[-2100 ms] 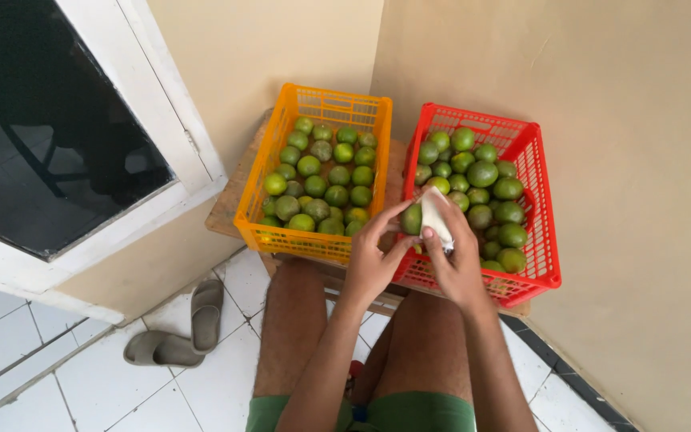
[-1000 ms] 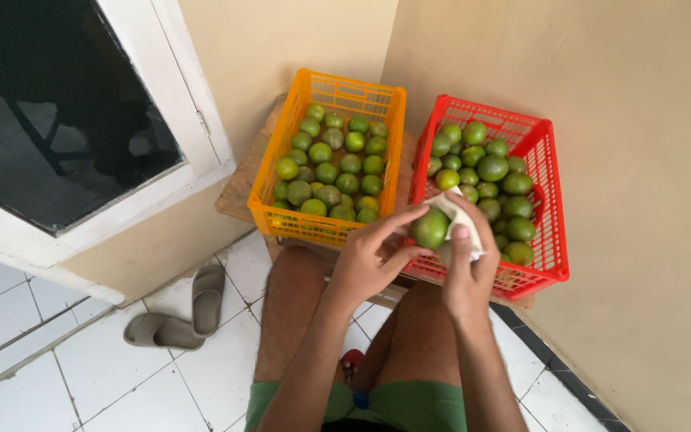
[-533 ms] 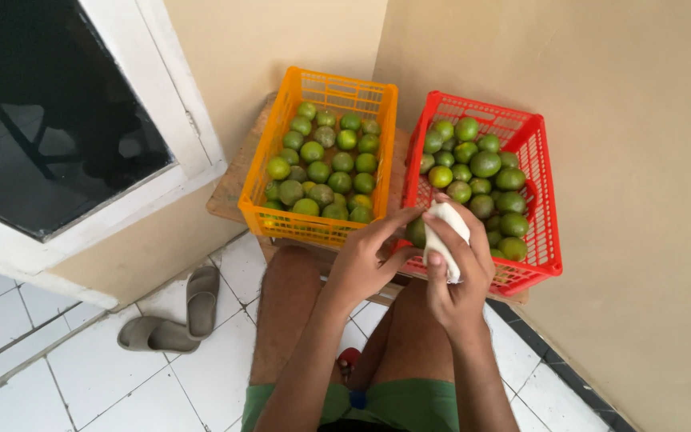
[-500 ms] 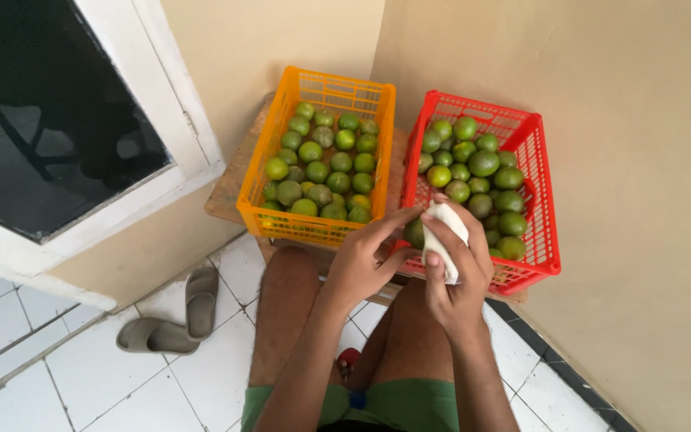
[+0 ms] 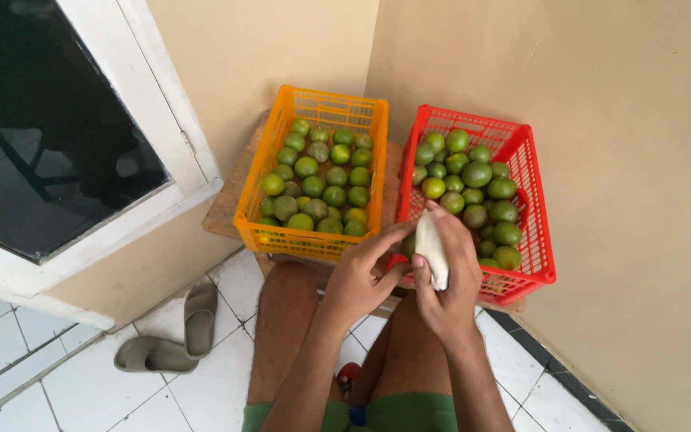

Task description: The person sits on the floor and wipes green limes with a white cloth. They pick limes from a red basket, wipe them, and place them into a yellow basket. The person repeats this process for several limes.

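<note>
My right hand (image 5: 449, 280) grips a white cloth (image 5: 431, 250) wrapped around a green lime (image 5: 409, 245), of which only a sliver shows. My left hand (image 5: 361, 276) touches the same lime from the left with its fingertips. Both hands hover over the near left corner of a red crate (image 5: 536, 240) full of green limes. An orange crate (image 5: 257, 188) with several limes stands just left of it.
Both crates rest on a low wooden board (image 5: 229, 200) in the corner of beige walls. A pair of grey sandals (image 5: 173, 332) lies on the white tiled floor at left. A white-framed dark window (image 5: 49, 144) fills the left. My bare knees are below the hands.
The hands stayed together over the red crate's near corner; the lime, plainly visible a second ago, is now mostly covered by the cloth and fingers.
</note>
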